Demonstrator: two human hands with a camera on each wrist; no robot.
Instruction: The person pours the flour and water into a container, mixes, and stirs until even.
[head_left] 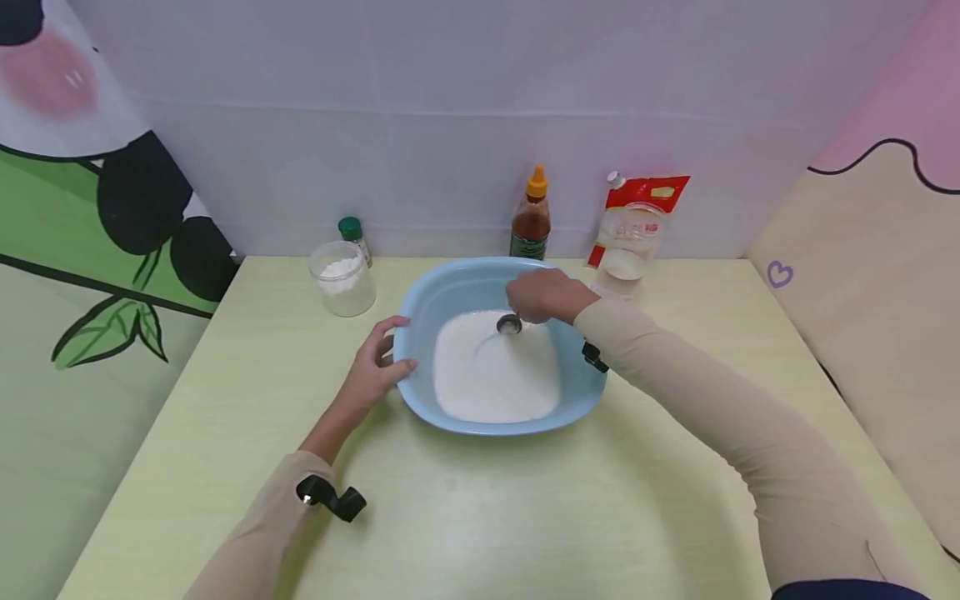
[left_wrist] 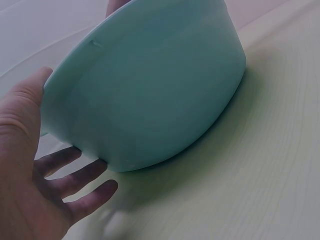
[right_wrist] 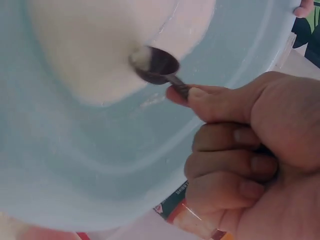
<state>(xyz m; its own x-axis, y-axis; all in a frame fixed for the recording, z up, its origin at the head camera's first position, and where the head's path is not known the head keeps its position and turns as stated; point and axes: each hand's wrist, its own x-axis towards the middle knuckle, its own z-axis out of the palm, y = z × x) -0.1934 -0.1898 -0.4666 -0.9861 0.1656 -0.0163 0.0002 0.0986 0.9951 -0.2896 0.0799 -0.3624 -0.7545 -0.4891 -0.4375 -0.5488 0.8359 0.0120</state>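
A light blue plastic basin (head_left: 573, 400) sits on the table with milky white liquid (head_left: 495, 375) in its bottom. My left hand (head_left: 375, 362) grips the basin's left rim; in the left wrist view the thumb (left_wrist: 25, 97) is at the rim and the other fingers spread at the outer wall. Over the basin's far right part, my right hand (head_left: 546, 294) pinches the short handle of a small dark measuring spoon (head_left: 509, 324) between thumb and forefinger. The right wrist view shows white stuff in the spoon's bowl (right_wrist: 155, 65), its remaining fingers curled into the palm.
Left of the basin stand a clear jar of white powder (head_left: 343, 283) and a small green-capped shaker (head_left: 352, 233). Behind it are an orange-capped sauce bottle (head_left: 531, 221), a red spouted pouch (head_left: 663, 192) and a clear container (head_left: 622, 267). A curtain (head_left: 450, 167) backs the table.
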